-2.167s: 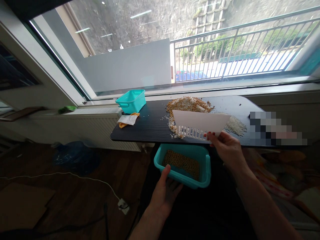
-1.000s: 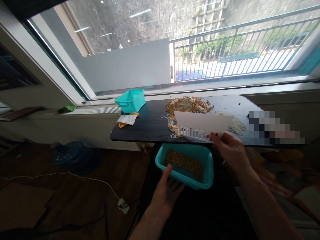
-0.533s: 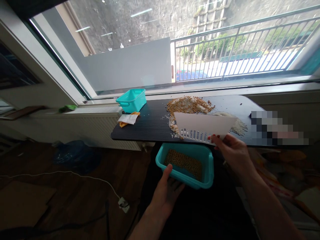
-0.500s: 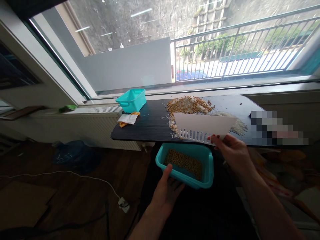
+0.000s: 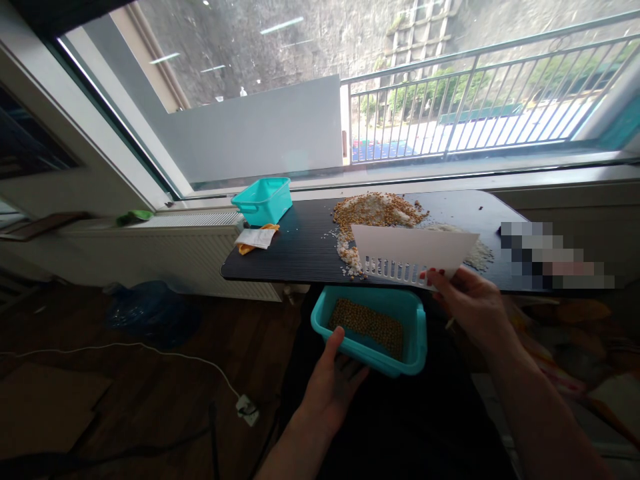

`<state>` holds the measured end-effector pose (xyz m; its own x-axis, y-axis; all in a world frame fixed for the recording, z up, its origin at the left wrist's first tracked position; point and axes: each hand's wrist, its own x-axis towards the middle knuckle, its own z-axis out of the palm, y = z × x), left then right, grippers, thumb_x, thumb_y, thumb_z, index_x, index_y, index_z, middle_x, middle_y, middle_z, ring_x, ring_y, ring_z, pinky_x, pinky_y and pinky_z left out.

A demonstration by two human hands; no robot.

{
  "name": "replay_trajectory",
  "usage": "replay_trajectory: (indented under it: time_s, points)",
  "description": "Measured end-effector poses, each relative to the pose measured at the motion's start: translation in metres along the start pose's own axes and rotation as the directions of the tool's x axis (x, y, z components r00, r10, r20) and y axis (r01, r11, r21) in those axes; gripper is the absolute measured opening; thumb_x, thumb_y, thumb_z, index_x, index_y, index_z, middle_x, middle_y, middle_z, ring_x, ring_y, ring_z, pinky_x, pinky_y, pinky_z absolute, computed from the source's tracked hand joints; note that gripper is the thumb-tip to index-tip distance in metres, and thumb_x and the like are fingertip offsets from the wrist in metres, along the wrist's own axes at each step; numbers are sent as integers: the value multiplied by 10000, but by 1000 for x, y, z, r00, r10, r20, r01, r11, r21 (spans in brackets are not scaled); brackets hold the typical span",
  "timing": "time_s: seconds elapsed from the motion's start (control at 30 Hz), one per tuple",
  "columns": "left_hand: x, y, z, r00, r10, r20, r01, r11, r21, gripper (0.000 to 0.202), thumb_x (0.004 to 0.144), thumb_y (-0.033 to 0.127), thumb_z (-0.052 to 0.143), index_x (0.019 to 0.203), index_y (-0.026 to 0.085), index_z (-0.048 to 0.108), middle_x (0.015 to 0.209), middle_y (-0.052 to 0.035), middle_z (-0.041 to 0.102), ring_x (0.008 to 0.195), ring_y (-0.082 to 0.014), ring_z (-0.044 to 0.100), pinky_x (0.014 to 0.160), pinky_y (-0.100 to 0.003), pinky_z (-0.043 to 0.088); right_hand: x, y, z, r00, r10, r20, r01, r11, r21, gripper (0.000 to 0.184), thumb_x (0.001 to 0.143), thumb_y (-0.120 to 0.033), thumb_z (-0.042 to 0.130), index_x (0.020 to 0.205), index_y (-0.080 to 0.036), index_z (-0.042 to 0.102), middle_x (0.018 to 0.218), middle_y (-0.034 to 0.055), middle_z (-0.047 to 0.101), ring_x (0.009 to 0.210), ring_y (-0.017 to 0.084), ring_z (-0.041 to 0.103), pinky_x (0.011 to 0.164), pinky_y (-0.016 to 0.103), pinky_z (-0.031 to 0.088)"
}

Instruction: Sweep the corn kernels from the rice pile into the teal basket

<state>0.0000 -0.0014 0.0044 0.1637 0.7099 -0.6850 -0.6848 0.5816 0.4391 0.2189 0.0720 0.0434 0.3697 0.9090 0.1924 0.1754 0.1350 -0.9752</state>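
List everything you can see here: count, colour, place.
Window: 1, white-framed, ahead
Table: 1, black, below window
Slotted sheet: 1, white, table's front
Near tub: 1, turquoise, below table edge
Kernels: uncountable, brown, in near tub
Mixed heap: 1, brown and white, table's middle
Loose grains: many, white, table's right
Far tub: 1, turquoise, table's left
Folded paper: 1, white, table's left
Crumpled item: 1, yellow, under paper
Radiator: 1, white, beside table
Bottle: 1, blue, floor
Left hand: 1, bare, holding near tub
Right hand: 1, bare, holding sheet
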Motion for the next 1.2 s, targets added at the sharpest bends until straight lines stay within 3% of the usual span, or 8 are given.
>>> replay_trajectory:
  time_s: [0.43, 0.63, 0.87, 1.07, 1.2]
  points:
    - [-2, 1, 0, 1000, 5, 6, -5, 1000, -2, 523, 870, 470, 594, 1285, 157, 537, 1252, -139, 629, 1086, -258, 633, 919, -358, 510, -1, -3, 5, 1000, -13, 13, 13, 1000, 0, 310, 669, -499, 750, 787, -214, 722, 764, 33, 740, 626, 148, 629, 503, 233, 489]
    - [1, 4, -3, 1000, 2, -5, -3, 1000, -18, 527, 881, 473, 575, 1294, 149, 525, 1275, -146, 611, 1093, -260, 629, 937, -365, 502, -2, -6, 13, 996, -35, 87, 42, 996, -76, 286, 682, -474, 739, 785, -208, 735, 736, 32, 737, 627, 155, 629, 547, 251, 500]
    - [3, 7, -5, 1000, 6, -30, -7, 999, -37, 497, 885, 464, 572, 1277, 162, 532, 1254, -138, 618, 1072, -251, 636, 935, -373, 501, 3, -9, 22, 997, -74, 38, 76, 996, -56, 300, 678, -480, 730, 761, -193, 711, 732, 34, 729, 625, 154, 619, 540, 254, 488]
    - [5, 12, -9, 999, 17, -50, -20, 998, -56, 498, 873, 470, 590, 1246, 142, 554, 1265, -145, 608, 1090, -259, 622, 898, -355, 523, 9, -5, 43, 985, -120, 124, 124, 992, -31, 257, 704, -431, 703, 802, -194, 725, 761, 18, 728, 684, 156, 625, 637, 274, 492]
    - [5, 13, -11, 998, 23, -50, -27, 997, -71, 490, 866, 461, 605, 1231, 136, 565, 1247, -150, 618, 1074, -258, 630, 881, -350, 533, 7, -2, 42, 984, -108, 140, 114, 993, -35, 274, 695, -454, 703, 782, -195, 721, 731, 9, 716, 657, 152, 615, 618, 270, 487]
